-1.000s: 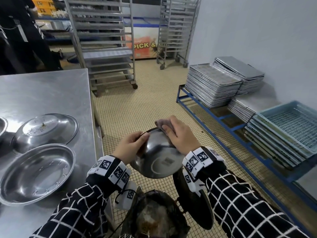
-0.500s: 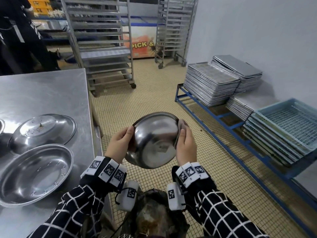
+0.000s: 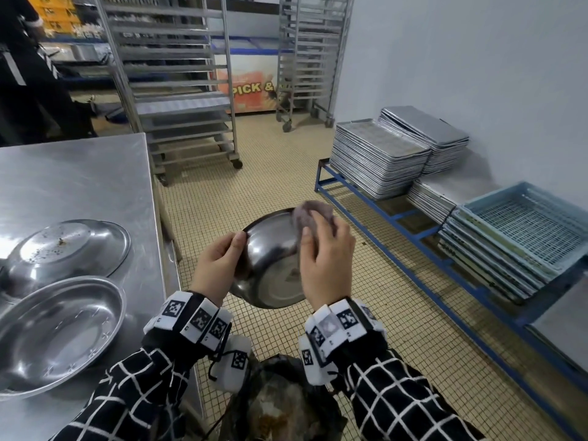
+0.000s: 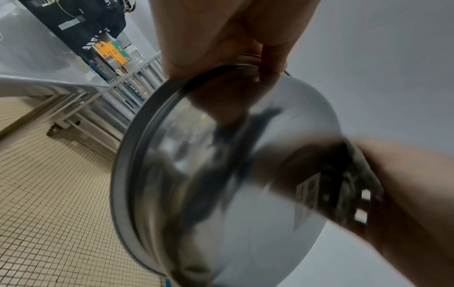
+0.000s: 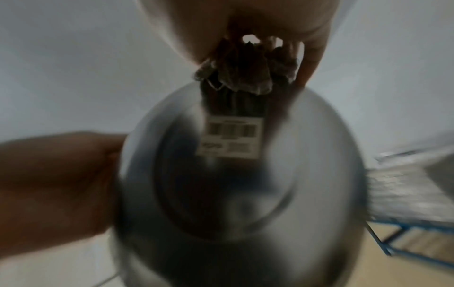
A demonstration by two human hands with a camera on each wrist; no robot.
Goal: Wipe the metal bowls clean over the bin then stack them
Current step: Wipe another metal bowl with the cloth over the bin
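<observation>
A metal bowl (image 3: 270, 259) is held tilted in the air above the bin (image 3: 280, 405), its underside with a barcode label (image 5: 232, 136) toward me. My left hand (image 3: 216, 265) pinches the bowl's left rim (image 4: 137, 136) between thumb and fingers. My right hand (image 3: 324, 259) grips a crumpled grey-purple cloth (image 3: 307, 214) and presses it against the bowl's upper right edge; the cloth (image 5: 243, 71) bunches at my fingers in the right wrist view. Two more metal bowls (image 3: 57, 326) (image 3: 68, 246) lie on the steel table (image 3: 79, 179) at the left.
The bin lined with a dark bag stands just below my wrists beside the table's corner. A blue floor rack (image 3: 397, 218) with stacked metal trays (image 3: 378, 157) and blue crates (image 3: 521, 224) runs along the right wall. Wheeled tray racks (image 3: 178, 90) stand behind, and a person (image 3: 28, 74) at far left.
The bowl has been turned and lifted between my hands. My right hand with the cloth moved from the bowl's top, down its right side, then up to the upper right rim.
</observation>
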